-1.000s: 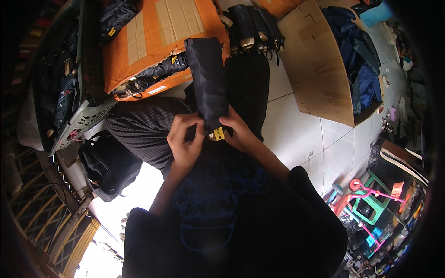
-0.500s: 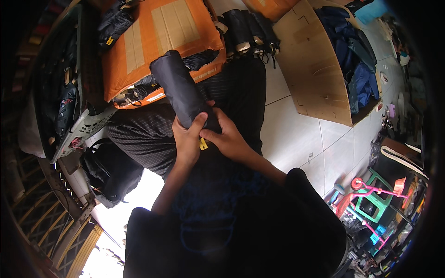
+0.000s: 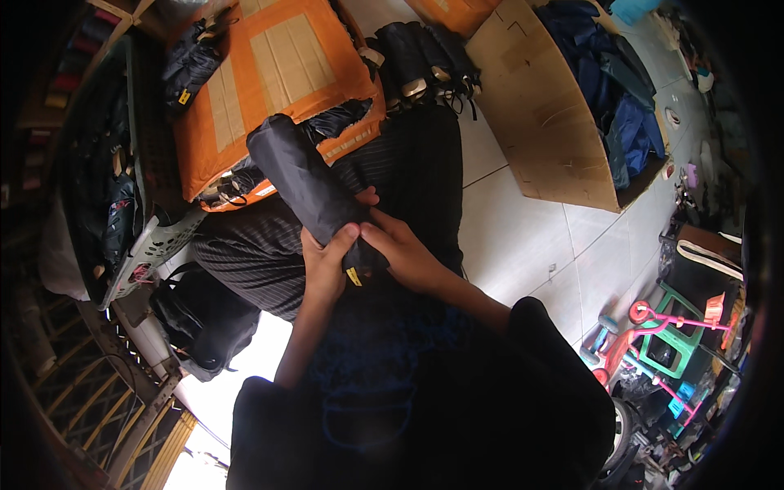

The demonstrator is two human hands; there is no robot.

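A black folded umbrella (image 3: 298, 175) slants across my lap, its rounded far end pointing up and left. My left hand (image 3: 328, 263) wraps round the lower part, thumb on top. From the other side my right hand (image 3: 402, 251) grips the same part, its thumb close to the left one and its fingers behind. A small yellow tag (image 3: 353, 277) hangs at the near end, just below my thumbs. Beyond the umbrella lies an orange-wrapped carton (image 3: 200, 135), torn open along its near side, with more black umbrellas inside. Another black umbrella (image 3: 189, 65) rests on top of it.
Several black umbrellas (image 3: 420, 61) stand bunched right of the carton. A cardboard box (image 3: 539, 114) of dark blue fabric is farther right. At left are a crate (image 3: 155, 237) of umbrellas and a black bag (image 3: 204, 318). A pink children's scooter (image 3: 645, 327) and green stool (image 3: 682, 339) are lower right.
The umbrella's far end has dipped down and left, and both hands have shifted slightly toward me, still holding it. The whole view has moved a little.
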